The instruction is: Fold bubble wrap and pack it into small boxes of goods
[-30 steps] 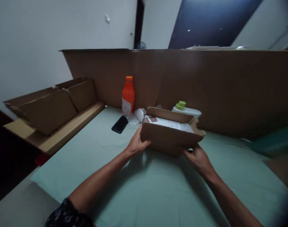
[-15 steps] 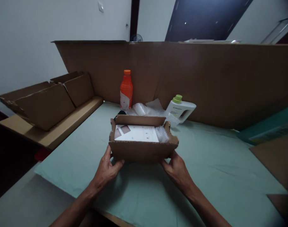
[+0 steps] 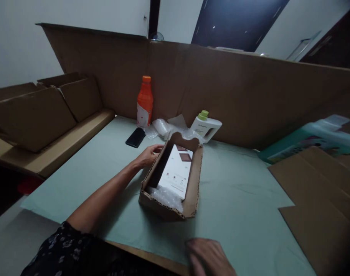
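An open-topped cardboard box stands lengthwise on the pale green cloth. Inside lies a white printed carton, with clear bubble wrap filling the near end. My left hand is closed against the box's far left side, its fingertips partly hidden by the wall. Nearer to me, my right hand is off the box, low at the bottom edge of the view and smeared by motion. What its fingers do is unclear.
Behind the box are an orange bottle, a black phone, loose bubble wrap and a white jug with a green cap. Cardboard flaps and a teal container lie right. A tall cardboard panel borders the back.
The box has turned from crosswise to lengthwise. My left hand has moved forward along its side, and my right hand has let go and drawn back toward me. The view has shifted right.
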### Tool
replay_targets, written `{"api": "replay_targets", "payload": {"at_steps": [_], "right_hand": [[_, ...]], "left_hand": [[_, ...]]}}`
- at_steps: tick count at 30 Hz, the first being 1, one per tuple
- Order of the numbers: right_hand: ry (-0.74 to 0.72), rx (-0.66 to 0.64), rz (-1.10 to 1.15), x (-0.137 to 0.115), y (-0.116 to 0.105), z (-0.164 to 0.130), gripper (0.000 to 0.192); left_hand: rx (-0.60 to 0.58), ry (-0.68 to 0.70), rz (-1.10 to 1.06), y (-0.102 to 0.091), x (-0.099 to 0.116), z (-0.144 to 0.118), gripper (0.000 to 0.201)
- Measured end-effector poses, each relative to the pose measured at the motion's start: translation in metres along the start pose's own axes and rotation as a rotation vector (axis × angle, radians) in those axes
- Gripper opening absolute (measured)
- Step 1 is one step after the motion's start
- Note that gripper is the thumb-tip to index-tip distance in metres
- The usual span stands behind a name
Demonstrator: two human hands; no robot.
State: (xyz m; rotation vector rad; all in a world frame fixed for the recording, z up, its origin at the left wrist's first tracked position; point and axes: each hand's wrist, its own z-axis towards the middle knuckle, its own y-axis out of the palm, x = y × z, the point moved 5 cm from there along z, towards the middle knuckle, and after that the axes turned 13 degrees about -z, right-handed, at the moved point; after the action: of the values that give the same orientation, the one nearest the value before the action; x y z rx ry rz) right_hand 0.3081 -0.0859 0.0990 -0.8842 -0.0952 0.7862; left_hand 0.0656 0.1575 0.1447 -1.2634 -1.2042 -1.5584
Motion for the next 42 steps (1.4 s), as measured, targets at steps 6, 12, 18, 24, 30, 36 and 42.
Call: {"api": "replay_targets", "payload": {"at_steps": [6, 12, 18, 24, 30, 36, 42], "right_hand": [[0.444, -0.146, 0.01, 0.067, -0.013, 0.038, 0.046], [0.746, -0.045, 0.493, 0.165, 0.028, 0.122, 0.066], [0.695, -0.096, 0.67, 0.151, 0.06, 0.15, 0.067], [0.733, -0.144, 0.438, 0.134, 0.01, 0.074, 0.056], [0.761, -0.195, 0.388, 0.126, 0.013, 0.072, 0.06], [0.739, -0.187, 0.399, 0.096, 0.023, 0.112, 0.059], [0.861, 0.019, 0.333, 0.102, -0.022, 0.087, 0.056]], "left_hand": [[0.108, -0.031, 0.105, -0.006, 0.006, -0.05, 0.038], [0.503, 0.152, 0.26, 0.015, -0.027, -0.197, 0.045], [0.402, 0.28, 0.375, 0.065, -0.052, -0.205, 0.081], [0.298, 0.272, 0.435, 0.041, -0.045, -0.174, 0.076], [0.349, 0.178, 0.339, 0.045, -0.058, -0.176, 0.063], [0.386, 0.156, 0.175, 0.014, -0.025, -0.131, 0.063], [0.223, 0.281, 0.271, 0.055, -0.007, -0.125, 0.06]]}}
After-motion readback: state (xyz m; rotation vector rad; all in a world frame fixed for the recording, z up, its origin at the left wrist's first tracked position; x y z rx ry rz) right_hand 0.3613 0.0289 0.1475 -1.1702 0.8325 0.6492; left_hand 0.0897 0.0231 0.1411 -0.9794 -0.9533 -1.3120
